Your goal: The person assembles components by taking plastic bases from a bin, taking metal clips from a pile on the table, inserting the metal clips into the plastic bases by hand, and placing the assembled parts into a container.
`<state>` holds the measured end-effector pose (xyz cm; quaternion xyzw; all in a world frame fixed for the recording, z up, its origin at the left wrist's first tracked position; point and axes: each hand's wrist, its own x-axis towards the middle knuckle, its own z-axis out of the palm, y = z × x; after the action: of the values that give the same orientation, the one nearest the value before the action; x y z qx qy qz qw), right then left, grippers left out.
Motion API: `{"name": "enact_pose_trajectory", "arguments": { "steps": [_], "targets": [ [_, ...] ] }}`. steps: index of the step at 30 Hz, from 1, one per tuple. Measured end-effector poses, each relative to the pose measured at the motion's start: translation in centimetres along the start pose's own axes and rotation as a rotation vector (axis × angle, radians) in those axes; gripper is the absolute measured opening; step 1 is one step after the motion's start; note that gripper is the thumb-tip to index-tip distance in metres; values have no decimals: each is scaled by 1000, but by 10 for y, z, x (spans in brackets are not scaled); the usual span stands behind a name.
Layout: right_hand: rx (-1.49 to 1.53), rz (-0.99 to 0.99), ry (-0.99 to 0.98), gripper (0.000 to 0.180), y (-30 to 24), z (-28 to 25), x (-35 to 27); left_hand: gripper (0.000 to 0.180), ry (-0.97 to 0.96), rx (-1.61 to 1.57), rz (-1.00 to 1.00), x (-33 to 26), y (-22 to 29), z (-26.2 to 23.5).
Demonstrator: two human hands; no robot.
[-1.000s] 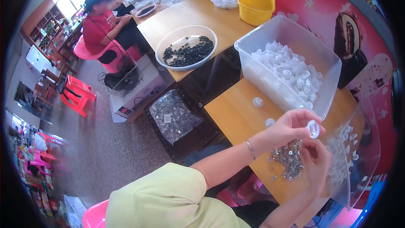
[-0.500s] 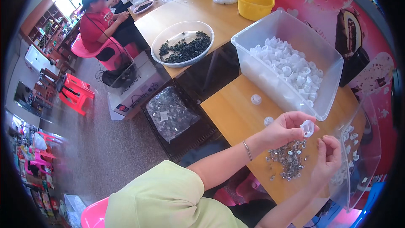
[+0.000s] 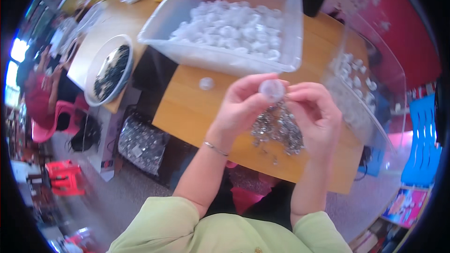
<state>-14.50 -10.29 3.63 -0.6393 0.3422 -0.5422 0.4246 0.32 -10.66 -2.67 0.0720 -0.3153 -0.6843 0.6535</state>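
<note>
My left hand [image 3: 236, 107] pinches a small round cup-like piece of translucent white plastic [image 3: 272, 90] between thumb and fingers. My right hand [image 3: 318, 117] is closed at the piece's right edge, fingertips pressed together; whatever they grip is too small and blurred to tell. Below both hands, a heap of small shiny metal parts [image 3: 281, 133] lies on the wooden table [image 3: 187, 107], partly hidden by my fingers. A similar white piece [image 3: 206, 83] sits loose to the left.
Beyond my hands stands a big clear tub [image 3: 220, 63] of white plastic pieces. A tilted transparent bin [image 3: 375, 124] with more pieces is at right. Leftward are a bowl [image 3: 89, 94] of dark bits, a bag of metal parts [image 3: 140, 145] and a seated person [image 3: 40, 93].
The view has swung to the right. My hands, apart before, have come together, and the right fingertips are now at the edge of the white piece held in the left.
</note>
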Motion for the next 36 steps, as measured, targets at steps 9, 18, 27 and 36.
{"name": "enact_pose_trajectory", "arguments": {
  "steps": [9,18,27,36],
  "targets": [
    [35,-1,1,16,10,-15,-6,40,-36,-25,-27,3,-13,-5],
    [-61,8,43,13,14,-15,-4,49,-39,97,-116,2,-13,-3],
    [-205,-116,87,13,13,-19,-2,27,-52,-50,-89,3,-19,5],
    [-239,-112,76,15,4,-17,-4,43,-70,1,-45,2,-15,4]
  ]
}}
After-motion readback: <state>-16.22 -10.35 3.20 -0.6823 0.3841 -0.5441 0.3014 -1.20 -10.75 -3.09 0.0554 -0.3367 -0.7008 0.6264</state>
